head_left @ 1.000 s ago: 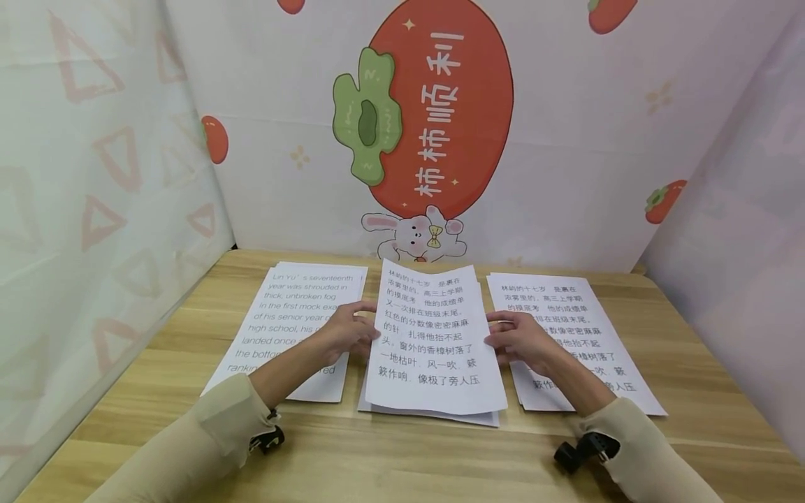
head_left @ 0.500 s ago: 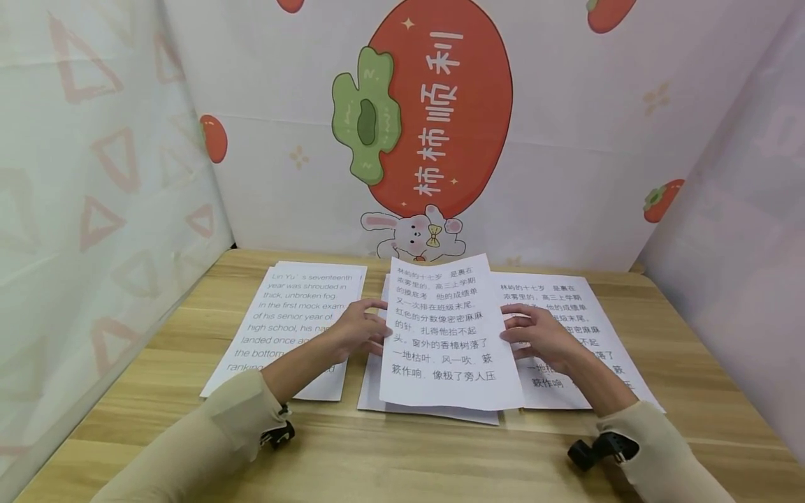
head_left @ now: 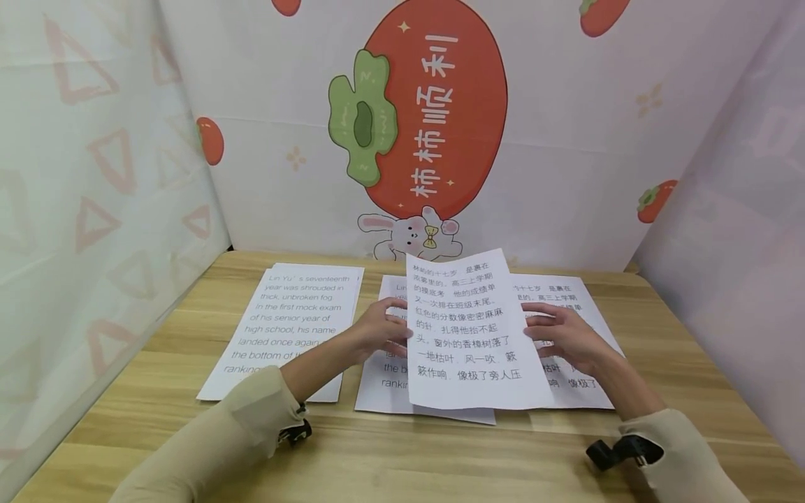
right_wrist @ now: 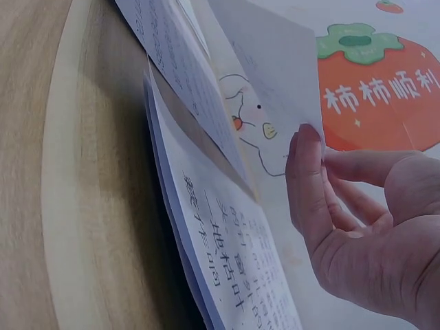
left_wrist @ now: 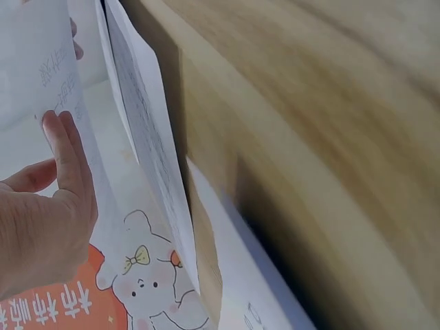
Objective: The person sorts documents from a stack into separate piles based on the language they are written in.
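Note:
A white sheet of paper printed with Chinese text is raised, its bottom edge close over the papers behind it. My left hand pinches its left edge, and my right hand pinches the opposite edge. In the right wrist view, the thumb and fingers of that hand meet at the sheet's edge. The middle stack, topped by English text, lies partly behind the raised sheet. Chinese text tops the right stack, which the sheet and right hand partly cover.
Another stack of English pages lies on the left, partly under my left forearm. The wooden table ends at a white backdrop with a persimmon print. White side curtains flank the table.
Both hands have carried the Chinese sheet rightward from over the middle stack, until it overlaps the right stack in view. English text on the middle stack now shows.

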{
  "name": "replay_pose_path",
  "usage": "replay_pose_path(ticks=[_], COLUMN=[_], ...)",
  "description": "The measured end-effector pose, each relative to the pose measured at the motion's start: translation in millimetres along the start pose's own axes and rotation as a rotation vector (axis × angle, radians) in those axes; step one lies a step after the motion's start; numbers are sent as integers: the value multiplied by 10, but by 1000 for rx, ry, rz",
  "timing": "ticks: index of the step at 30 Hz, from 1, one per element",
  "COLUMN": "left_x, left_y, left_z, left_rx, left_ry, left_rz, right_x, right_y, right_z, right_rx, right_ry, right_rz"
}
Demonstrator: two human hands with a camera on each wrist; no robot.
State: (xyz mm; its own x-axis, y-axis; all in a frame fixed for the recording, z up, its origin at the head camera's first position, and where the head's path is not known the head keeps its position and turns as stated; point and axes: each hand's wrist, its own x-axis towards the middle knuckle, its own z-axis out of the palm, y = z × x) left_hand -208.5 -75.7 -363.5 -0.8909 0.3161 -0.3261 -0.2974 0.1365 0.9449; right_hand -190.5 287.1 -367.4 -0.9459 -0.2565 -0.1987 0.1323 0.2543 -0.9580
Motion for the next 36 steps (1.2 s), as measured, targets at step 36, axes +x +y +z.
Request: replay_pose_path(ticks=[36], left_x=[416], left_y=[96], left_z=[808], left_rx=[-64], left_ry=[-181], left_rz=[15], right_x=[-243], right_y=[212], right_z=[-763], right_rx=[121], right_ry=[86], right_rz=[26])
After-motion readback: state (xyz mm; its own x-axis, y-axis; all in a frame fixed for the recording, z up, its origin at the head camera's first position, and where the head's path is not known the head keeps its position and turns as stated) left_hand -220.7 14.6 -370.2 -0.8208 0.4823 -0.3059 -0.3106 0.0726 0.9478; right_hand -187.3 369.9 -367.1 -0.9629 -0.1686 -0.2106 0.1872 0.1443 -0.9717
